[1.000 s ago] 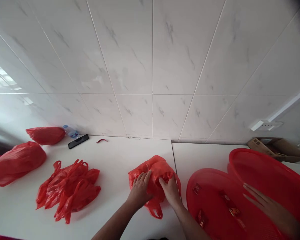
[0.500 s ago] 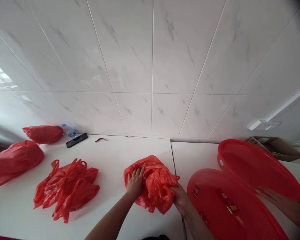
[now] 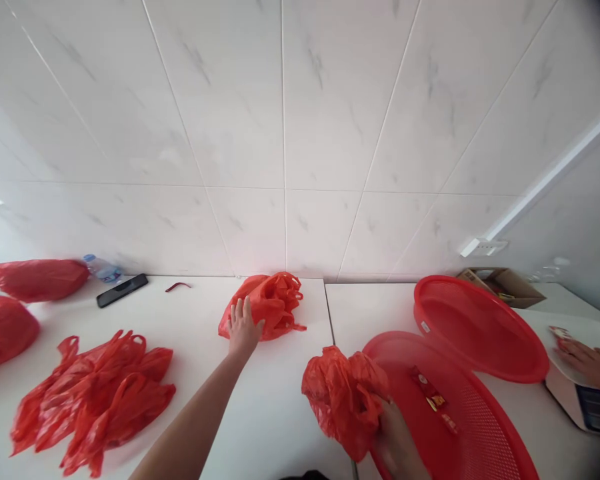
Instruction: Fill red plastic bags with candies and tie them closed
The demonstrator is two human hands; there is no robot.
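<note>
My left hand [image 3: 242, 328] is stretched forward, fingers spread flat against a filled red plastic bag [image 3: 270, 303] that lies near the wall. My right hand [image 3: 397, 441] is low at the front, closed on a second, crumpled red bag [image 3: 343, 397] held beside the rim of a large red mesh tray [image 3: 485, 447]. A few small red and gold packets [image 3: 433, 400] lie in that tray.
A second red tray [image 3: 480, 327] leans on the first. A heap of empty red bags [image 3: 95, 393] lies front left, filled bags [image 3: 35, 280] far left, with a bottle [image 3: 103, 269] and black phone [image 3: 121, 290]. Another person's hand [image 3: 587, 363] rests far right by a cardboard box [image 3: 503, 283].
My left hand pushed one red bag away toward the wall. My right hand drew a second bag back toward the tray. The other person's hand left the trays and moved right.
</note>
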